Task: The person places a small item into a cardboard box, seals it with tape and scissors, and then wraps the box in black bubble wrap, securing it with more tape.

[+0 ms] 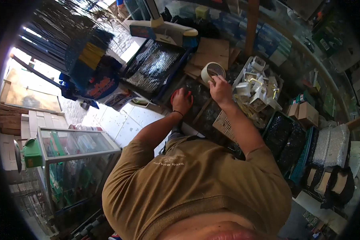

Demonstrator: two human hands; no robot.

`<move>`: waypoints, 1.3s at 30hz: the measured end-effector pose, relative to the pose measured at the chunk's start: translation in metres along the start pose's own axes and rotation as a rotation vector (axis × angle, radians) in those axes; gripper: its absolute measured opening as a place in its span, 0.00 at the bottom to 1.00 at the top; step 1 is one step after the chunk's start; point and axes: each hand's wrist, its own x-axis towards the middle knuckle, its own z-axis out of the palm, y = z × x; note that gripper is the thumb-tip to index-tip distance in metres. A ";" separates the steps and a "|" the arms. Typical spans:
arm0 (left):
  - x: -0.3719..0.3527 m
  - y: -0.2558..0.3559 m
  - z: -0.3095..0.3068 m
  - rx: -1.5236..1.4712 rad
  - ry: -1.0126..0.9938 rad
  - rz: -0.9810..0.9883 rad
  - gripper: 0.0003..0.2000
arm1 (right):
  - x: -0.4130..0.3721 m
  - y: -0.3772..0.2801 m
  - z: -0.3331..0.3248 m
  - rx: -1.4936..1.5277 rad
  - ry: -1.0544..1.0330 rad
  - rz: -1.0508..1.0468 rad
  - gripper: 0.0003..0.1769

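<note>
My right hand [221, 90] is closed on the edge of a roll of tape [207, 73], cream-coloured and wide, with its open core facing up. Fingers of my left hand [181, 101] curl over a red loop-shaped thing [173, 97], whose curved edges show on both sides of the hand; its kind I cannot tell. Beneath both hands is a dark, cluttered surface. Brown cardboard pieces [208, 52] lie just beyond the tape roll. Close to the right of my right hand sits a pile of small white and clear plastic-wrapped items [254, 86].
A tray with a bubble-wrapped parcel [154, 66] lies ahead to the left. Black-wrapped parcels [284, 136] and bubble-wrapped ones [331, 144] fill the right side, near small cardboard boxes [308, 114]. A glass display case [78, 160] stands at left on the floor.
</note>
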 end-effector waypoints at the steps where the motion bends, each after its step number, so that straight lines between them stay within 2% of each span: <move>1: 0.007 -0.003 0.004 0.016 -0.023 -0.002 0.18 | 0.007 0.001 0.003 -0.034 0.000 -0.010 0.10; 5: 0.015 -0.019 0.016 0.000 -0.134 0.025 0.16 | 0.024 0.003 0.021 -0.195 -0.046 0.065 0.09; 7: 0.012 -0.014 0.003 -0.019 -0.190 0.002 0.15 | 0.033 0.003 0.028 -0.247 -0.049 0.130 0.10; 10: 0.028 -0.006 -0.042 0.051 -0.117 0.188 0.14 | 0.041 0.010 0.042 -0.323 -0.067 0.188 0.11; 13: 0.065 -0.010 -0.096 0.097 0.138 0.215 0.16 | 0.040 0.022 0.052 -0.399 -0.144 0.264 0.12; 16: 0.103 -0.032 -0.122 0.206 0.070 0.002 0.20 | 0.038 0.019 0.058 -0.372 -0.128 0.320 0.16; 17: 0.108 -0.040 -0.122 0.263 0.011 -0.065 0.21 | 0.037 0.018 0.058 -0.376 -0.184 0.325 0.20; 19: 0.117 -0.057 -0.110 0.373 -0.109 -0.185 0.22 | 0.030 0.014 0.059 -0.331 -0.034 0.163 0.21; 23: 0.126 -0.079 -0.101 0.300 -0.204 -0.202 0.15 | 0.011 -0.001 0.044 -0.222 0.162 -0.074 0.22; 26: 0.130 -0.090 -0.099 0.310 -0.251 -0.178 0.12 | -0.022 -0.030 0.022 0.075 0.089 0.206 0.21; 27: 0.131 -0.091 -0.095 0.366 -0.235 -0.176 0.11 | -0.032 -0.032 0.019 0.106 0.174 0.144 0.18; 30: 0.126 -0.092 -0.089 0.299 -0.153 -0.140 0.11 | -0.061 -0.044 0.006 0.111 0.220 0.256 0.17; 31: 0.124 -0.081 -0.094 0.255 -0.101 -0.185 0.13 | -0.069 -0.045 0.003 0.081 0.225 0.285 0.16; 34: 0.120 -0.065 -0.092 0.345 -0.009 -0.154 0.15 | -0.090 -0.049 0.000 0.115 0.236 0.349 0.15; 38: 0.128 -0.082 -0.083 0.315 -0.130 -0.133 0.13 | -0.113 -0.049 0.004 0.160 0.166 0.413 0.13; 39: 0.129 -0.081 -0.082 0.283 -0.095 -0.153 0.12 | -0.117 -0.053 0.005 0.181 0.163 0.430 0.11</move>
